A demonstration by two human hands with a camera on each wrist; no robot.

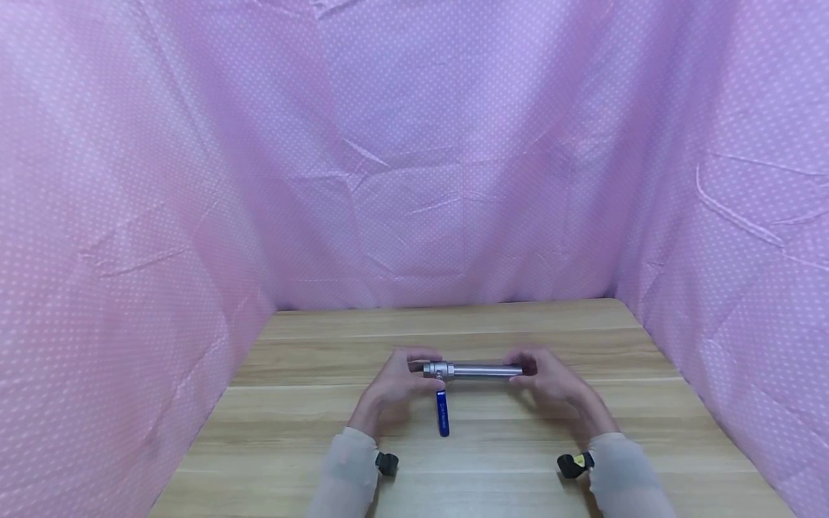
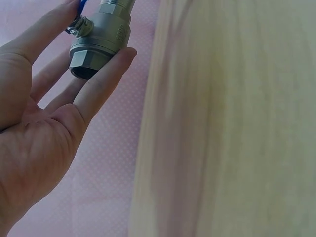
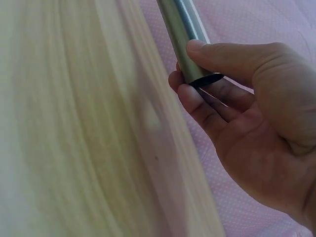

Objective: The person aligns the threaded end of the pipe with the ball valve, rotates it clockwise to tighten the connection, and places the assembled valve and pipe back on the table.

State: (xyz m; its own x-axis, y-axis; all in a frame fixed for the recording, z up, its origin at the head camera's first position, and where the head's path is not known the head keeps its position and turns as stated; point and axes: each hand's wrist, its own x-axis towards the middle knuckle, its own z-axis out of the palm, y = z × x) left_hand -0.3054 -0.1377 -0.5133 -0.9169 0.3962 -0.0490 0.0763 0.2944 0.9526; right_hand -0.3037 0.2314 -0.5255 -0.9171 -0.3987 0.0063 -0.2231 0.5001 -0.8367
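Note:
A metal ball valve (image 1: 438,370) with a blue lever handle (image 1: 443,414) is joined at its right end to a shiny metal pipe (image 1: 487,370). My left hand (image 1: 399,378) holds the valve body between thumb and fingers; in the left wrist view the valve's hexagonal open end (image 2: 89,63) faces the palm. At the other end, my right hand (image 1: 549,374) pinches the pipe, its thumb on one side and fingertips on the other, as the right wrist view shows with the pipe's open end (image 3: 206,80). The blue lever points toward my body.
Everything is over a light wood-grain table (image 1: 486,453). Pink dotted cloth (image 1: 414,180) hangs behind it and along both sides. A small dark camera (image 1: 387,464) is strapped at the left wrist, and another dark camera (image 1: 573,465) at the right.

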